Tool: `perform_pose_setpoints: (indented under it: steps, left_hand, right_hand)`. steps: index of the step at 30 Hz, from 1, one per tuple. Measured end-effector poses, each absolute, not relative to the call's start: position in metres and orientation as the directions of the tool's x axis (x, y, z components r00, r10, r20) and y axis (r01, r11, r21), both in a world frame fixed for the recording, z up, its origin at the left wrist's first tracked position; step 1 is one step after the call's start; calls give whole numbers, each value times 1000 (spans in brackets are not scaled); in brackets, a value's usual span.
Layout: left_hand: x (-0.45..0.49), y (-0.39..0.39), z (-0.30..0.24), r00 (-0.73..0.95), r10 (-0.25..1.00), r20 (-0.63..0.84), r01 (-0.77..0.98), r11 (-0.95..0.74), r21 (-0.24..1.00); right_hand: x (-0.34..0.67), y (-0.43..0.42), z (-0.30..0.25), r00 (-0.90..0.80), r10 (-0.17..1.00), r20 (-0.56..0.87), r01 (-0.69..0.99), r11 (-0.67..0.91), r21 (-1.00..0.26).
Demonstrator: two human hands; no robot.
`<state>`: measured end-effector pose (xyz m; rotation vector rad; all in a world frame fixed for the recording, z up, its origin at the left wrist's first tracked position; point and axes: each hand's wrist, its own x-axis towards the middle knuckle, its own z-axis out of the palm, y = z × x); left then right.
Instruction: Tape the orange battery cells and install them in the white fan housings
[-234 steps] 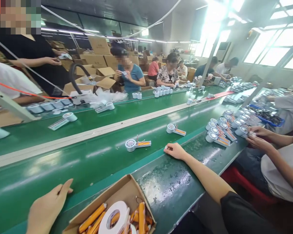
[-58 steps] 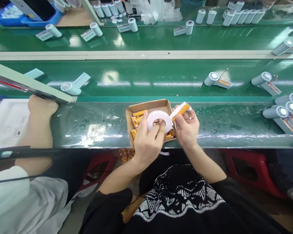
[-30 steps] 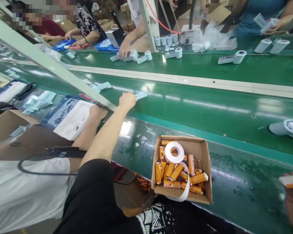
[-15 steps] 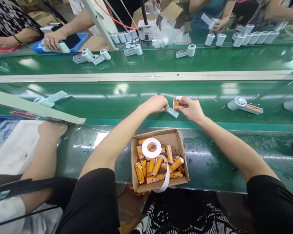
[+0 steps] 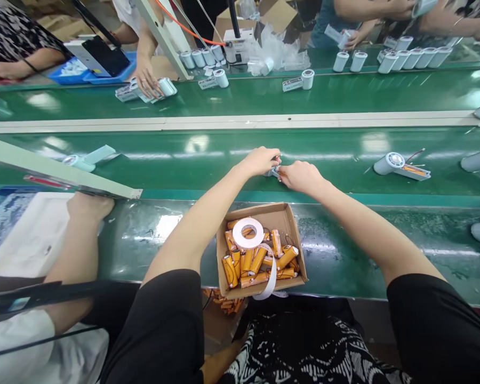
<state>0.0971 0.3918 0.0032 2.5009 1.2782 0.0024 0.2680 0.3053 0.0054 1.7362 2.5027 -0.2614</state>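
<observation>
In the head view my left hand [image 5: 264, 161] is closed, with its fingertips pinched at a pale grey-blue plastic fan casing [image 5: 272, 172] over the green belt. My right hand [image 5: 302, 176] is closed too, its thumb and fingers pressed on the casing's near end. Most of the casing is hidden by my fingers. No orange battery shows between the hands. Nearer to me stands a cardboard box [image 5: 300, 242] holding several orange batteries [image 5: 258, 260] with thin wires. A roll of white tape [image 5: 248, 233] lies on top of them, its loose end hanging over the front rim.
On the belt to the right lies a fan casing [image 5: 389, 163] with an orange battery in its open handle. Another casing [image 5: 80, 161] lies left, behind a slanted metal bar [image 5: 60, 169]. A co-worker's forearm [image 5: 78, 234] rests at left. Across the white divider [image 5: 232, 121], co-workers handle similar casings.
My right hand has moved left to the casing, and the orange battery it held is out of sight. A co-worker's hand across the belt has moved right onto some casings.
</observation>
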Motion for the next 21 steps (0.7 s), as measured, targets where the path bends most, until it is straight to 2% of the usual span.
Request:
perform_pose_setpoints:
  steps: [2,4,7,10,13,15,17,19,21]
  left_hand:
    - [94,385,5,582,806,-108,787,-524,325]
    - [81,365,12,567,824,11,766,-532,360]
    - [42,307,26,666,734,132,657,-661,363]
    - [-2,235,36,834,551,-23,526,-783,331]
    - [-28,185,36,842,536,-64,537,-821,192]
    - [-34,166,35,830,558,-9,555,-824,110]
    - [-34,153,35,821,566,74,563,-824,64]
    - [-33,139,36,809,560,177,564,-825,34]
    - [-31,121,38,784,546,295,569,-822,12]
  right_hand:
    - [261,309,8,-365,907,-211,931,356,-83]
    - [259,313,9,-377,896,-237,926,368,-83]
    - [265,315,6,-427,881,-202,904,411,-116]
    - [276,309,0,-441,890,-116,892,421,-166]
    - [283,287,1,-358,930,85,896,368,-247]
    - [284,260,8,-270,932,240,855,347,-386]
    - [282,222,17,-222,934,278,732,348,-585]
    - [278,179,25,-281,945,169,545,302,-782]
    - [270,136,28,-419,908,-10,329,142,-934]
